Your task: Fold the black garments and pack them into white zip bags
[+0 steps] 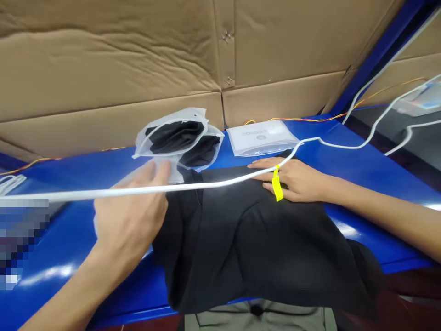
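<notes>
A black garment (258, 243) lies over the front of the blue table and hangs past its edge. My right hand (292, 179) rests on the garment's upper right part, palm down with fingers spread. A yellow tag (277, 186) on the white cable (220, 184) crosses that hand's fingers. At the garment's left, my left hand (134, 202) is blurred, its fingers by a translucent plastic piece (175, 170); its grip is unclear. Behind it sit two frosted bags holding black cloth, one (175, 135) overlapping the other (203, 151).
A flat white packet (262, 138) lies at the back of the blue table (347, 170). Cardboard (138, 59) stands behind the table. Cables run along the right, and a bundled white cord (12, 184) lies at the left. The white cable passes in front of my left hand.
</notes>
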### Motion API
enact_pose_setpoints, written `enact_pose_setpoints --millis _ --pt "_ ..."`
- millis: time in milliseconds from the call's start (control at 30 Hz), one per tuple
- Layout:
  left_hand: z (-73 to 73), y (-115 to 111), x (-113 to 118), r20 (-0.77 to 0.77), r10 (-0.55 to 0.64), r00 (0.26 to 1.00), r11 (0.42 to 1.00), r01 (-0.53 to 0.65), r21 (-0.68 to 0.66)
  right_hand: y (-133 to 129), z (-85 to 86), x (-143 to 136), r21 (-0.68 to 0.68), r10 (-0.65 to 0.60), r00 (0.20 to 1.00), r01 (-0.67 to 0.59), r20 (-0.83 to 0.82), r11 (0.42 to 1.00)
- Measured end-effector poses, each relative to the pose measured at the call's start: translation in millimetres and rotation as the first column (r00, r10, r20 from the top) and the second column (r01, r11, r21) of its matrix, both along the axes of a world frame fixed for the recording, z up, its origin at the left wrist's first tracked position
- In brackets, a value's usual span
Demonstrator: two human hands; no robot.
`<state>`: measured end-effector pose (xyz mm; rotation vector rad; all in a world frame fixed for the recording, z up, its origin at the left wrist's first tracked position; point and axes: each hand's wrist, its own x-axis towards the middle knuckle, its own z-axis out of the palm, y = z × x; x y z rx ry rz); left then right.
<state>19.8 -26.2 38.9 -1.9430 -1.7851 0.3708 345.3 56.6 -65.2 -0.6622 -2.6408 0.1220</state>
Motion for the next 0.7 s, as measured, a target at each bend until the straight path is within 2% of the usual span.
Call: enact_pose_setpoints --millis 100,133,200,267,333,400,467,533,600,667,700 --pt "-8.0 -11.9 0.8 -0.038 -0.086 0.996 0.987 0.09 0.136 0.5 -0.6 0.1 0.0 0.001 1.0 -0.001 -0.007 1.0" --pt "-10.4 -15.4 0.1 -0.042 -0.155 0.987 0.967 0.16 0.197 0.6 -0.5 0.1 0.005 0.005 1.0 -0.005 -0.008 1.0" --pt "-14.7 -21.0 -0.8 -0.029 -0.339 0.941 0.887 0.329 0.323 0.8 -0.6 -0.1 0.011 0.012 1.0 -0.012 -0.01 1.0" --pt "-18.7 -24.0 0.9 -0.005 -0.553 0.833 0.754 0.503 0.423 1.1 -1.2 -0.1 0.008 0.009 1.0 -0.009 -0.015 1.0" --pt "-23.5 -24.5 5.7 0.04 -0.738 0.674 0.612 0.643 0.461 1.6 -2.3 0.1 0.0 0.004 1.0 -0.004 -0.022 1.0" --pt "-29.6 -23.1 11.1 0.125 -0.858 0.498 0.496 0.743 0.449 2.1 -3.4 0.4 -0.001 0.005 1.0 -0.005 -0.027 1.0" --pt "-35.2 -20.1 13.5 0.184 -0.904 0.387 0.428 0.807 0.408 2.5 -3.9 0.7 0.009 0.017 0.999 -0.017 -0.03 1.0" --pt "-37.0 -15.3 10.1 0.234 -0.919 0.318 0.387 0.842 0.375 2.8 -3.6 0.7 0.027 0.03 0.999 -0.029 -0.03 0.999" --pt "-32.7 -8.1 1.6 0.332 -0.904 0.268 0.379 0.863 0.334 3.1 -2.8 0.6 0.035 0.04 0.999 -0.039 -0.029 0.999" --pt "-23.6 1.5 -8.9 0.446 -0.864 0.234 0.342 0.923 0.178 3.1 -2.5 0.4 0.032 0.04 0.999 -0.039 -0.028 0.999" --pt "-18.8 6.8 -13.4 0.506 -0.828 0.24 0.332 0.938 0.099 3.1 -2.8 0.4 0.028 0.038 0.999 -0.037 -0.029 0.999"
